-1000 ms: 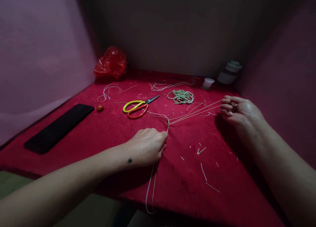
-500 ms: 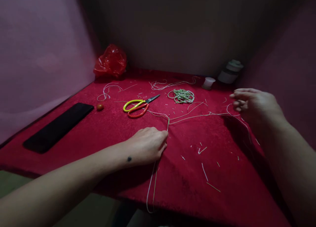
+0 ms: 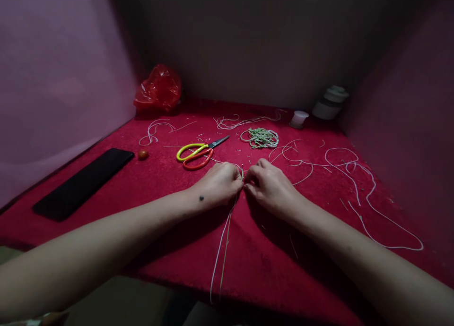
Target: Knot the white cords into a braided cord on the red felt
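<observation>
My left hand is closed on thin cords at the middle of the red cloth. Two cord ends, one white and one tan, hang from it toward the front edge. Close beside it, my right hand pinches at the same spot, its fingertips nearly meeting the left ones. Between them a short greenish knotted piece shows; the exact grip is hidden by the fingers. A long pale cord trails in loops to the right. Scissors with one yellow and one red handle lie beyond my left hand.
A green braided cord bundle lies past the hands. A black flat slab and a small reddish-brown bead are at left. Behind stand a red plastic bag, a white spool and a white bottle. Cord scraps are scattered about.
My right hand has come in from the far right to meet the left at the knotted piece. The long cord has fallen slack in loops. My left hand has shifted slightly up the cords.
</observation>
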`<state>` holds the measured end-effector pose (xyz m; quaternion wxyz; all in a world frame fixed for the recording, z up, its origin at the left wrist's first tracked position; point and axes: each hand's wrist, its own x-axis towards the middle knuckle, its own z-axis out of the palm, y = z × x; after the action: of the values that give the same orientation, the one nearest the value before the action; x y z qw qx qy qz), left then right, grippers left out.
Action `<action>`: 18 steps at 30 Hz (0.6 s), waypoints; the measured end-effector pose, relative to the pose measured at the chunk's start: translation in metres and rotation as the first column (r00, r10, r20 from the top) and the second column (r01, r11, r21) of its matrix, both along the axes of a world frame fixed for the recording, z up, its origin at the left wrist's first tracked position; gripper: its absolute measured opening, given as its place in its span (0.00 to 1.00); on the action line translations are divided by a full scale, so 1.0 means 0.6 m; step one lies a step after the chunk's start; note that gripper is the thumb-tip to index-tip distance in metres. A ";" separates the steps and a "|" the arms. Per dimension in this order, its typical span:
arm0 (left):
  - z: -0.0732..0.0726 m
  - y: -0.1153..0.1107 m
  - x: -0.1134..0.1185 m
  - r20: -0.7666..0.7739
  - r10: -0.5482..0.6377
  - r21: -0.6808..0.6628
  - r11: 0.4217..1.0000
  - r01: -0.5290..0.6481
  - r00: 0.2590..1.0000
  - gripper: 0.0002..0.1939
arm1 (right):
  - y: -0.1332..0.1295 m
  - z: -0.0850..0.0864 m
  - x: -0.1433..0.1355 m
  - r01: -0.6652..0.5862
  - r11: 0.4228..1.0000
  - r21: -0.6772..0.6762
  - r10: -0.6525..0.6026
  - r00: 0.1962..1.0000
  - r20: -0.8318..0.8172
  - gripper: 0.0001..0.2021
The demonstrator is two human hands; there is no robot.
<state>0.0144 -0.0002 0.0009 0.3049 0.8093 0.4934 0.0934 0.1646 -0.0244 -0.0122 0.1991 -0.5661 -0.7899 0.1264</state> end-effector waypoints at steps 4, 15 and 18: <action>-0.004 0.005 -0.002 0.069 0.028 -0.125 0.992 -0.019 0.997 0.10 | 0.006 0.001 -0.004 0.049 0.996 -0.069 -0.059 0.986 -0.154 0.04; -0.001 0.003 -0.001 0.110 0.026 -0.104 0.995 -0.014 0.994 0.07 | 0.022 0.008 0.003 0.082 0.973 -0.215 -0.130 0.966 -0.222 0.05; 0.000 0.004 -0.001 0.154 0.017 -0.092 0.996 -0.003 0.988 0.07 | 0.021 0.009 -0.001 0.137 0.977 -0.162 -0.153 0.984 -0.093 0.05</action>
<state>0.0139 0.0019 0.0011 0.3785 0.7824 0.4758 0.1347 0.1642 -0.0117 -0.0067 0.2044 -0.6287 -0.7225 0.2024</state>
